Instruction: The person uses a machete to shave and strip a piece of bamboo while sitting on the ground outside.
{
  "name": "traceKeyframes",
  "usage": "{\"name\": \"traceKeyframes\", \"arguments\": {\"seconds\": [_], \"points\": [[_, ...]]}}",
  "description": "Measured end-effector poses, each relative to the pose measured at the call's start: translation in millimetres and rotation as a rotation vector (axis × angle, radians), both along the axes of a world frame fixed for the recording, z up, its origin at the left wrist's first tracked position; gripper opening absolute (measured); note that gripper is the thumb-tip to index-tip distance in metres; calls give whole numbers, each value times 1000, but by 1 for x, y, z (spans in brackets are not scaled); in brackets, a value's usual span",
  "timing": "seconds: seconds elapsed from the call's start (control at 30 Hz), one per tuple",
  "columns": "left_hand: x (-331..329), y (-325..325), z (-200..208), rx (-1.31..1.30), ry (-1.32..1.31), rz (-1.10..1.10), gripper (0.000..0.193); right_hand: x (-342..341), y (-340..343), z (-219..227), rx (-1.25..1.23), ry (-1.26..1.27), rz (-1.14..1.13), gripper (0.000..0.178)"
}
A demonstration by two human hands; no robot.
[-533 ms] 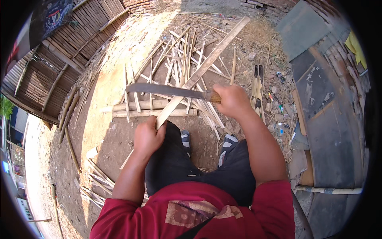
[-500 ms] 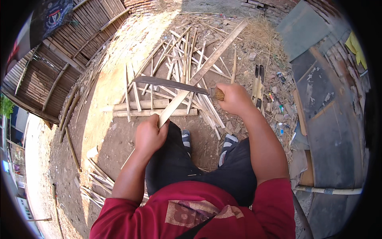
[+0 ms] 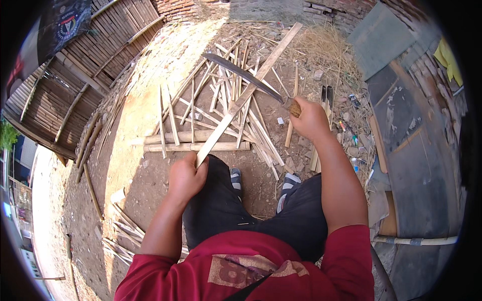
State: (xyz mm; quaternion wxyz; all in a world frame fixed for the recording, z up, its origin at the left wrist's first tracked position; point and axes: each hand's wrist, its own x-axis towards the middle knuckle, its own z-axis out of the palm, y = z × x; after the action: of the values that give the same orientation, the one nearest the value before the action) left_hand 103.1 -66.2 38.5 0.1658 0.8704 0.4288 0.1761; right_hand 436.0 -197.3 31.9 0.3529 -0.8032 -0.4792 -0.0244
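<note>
My left hand (image 3: 187,175) is closed round the near end of a long, pale bamboo strip (image 3: 221,129), which slants away up and to the right. In my right hand (image 3: 309,119) is the wooden handle of a machete (image 3: 241,72). Its dark, long blade points to the far left and lies across the strip, a little beyond the strip's middle. The strip looks lighter on the near stretch and browner toward its far end.
Beyond my feet lies a heap of split bamboo strips (image 3: 231,75), with two bamboo poles (image 3: 196,147) on the near left. More strips (image 3: 123,228) lie at lower left. Dark boards (image 3: 416,150) stand along the right, and a bamboo slat wall (image 3: 110,45) rises at the far left.
The machete has moved farther along the strip, away from me, and its blade now tilts more upward to the left. My right hand moved right; my left hand shifted slightly left and down.
</note>
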Motion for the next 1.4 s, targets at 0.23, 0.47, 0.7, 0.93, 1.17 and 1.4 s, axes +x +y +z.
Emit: {"name": "traceKeyframes", "arguments": {"seconds": [0.23, 0.47, 0.7, 0.93, 1.17, 1.4], "points": [[-5, -2, -6, 65, -65, 3, 36, -38, 1, 6, -63, -280, 278, 23], [-14, -3, -8, 86, -61, -45, 29, -26, -4, 9, -6, -243, 207, 27], [-34, 0, -9, 111, -38, -70, 33, 14, -14, 15, -73, 131, -18, 26], [-53, 2, -23, 46, -82, -92, 33, -15, -5, 14, -85, -224, 190, 33], [-54, 0, -17, -8, -52, -111, 33, -7, -6, 0, 44, -85, 78, 27], [-82, 7, -13, -16, 24, -102, 31, 30, -17, -3, 97, 114, -95, 25]]}}
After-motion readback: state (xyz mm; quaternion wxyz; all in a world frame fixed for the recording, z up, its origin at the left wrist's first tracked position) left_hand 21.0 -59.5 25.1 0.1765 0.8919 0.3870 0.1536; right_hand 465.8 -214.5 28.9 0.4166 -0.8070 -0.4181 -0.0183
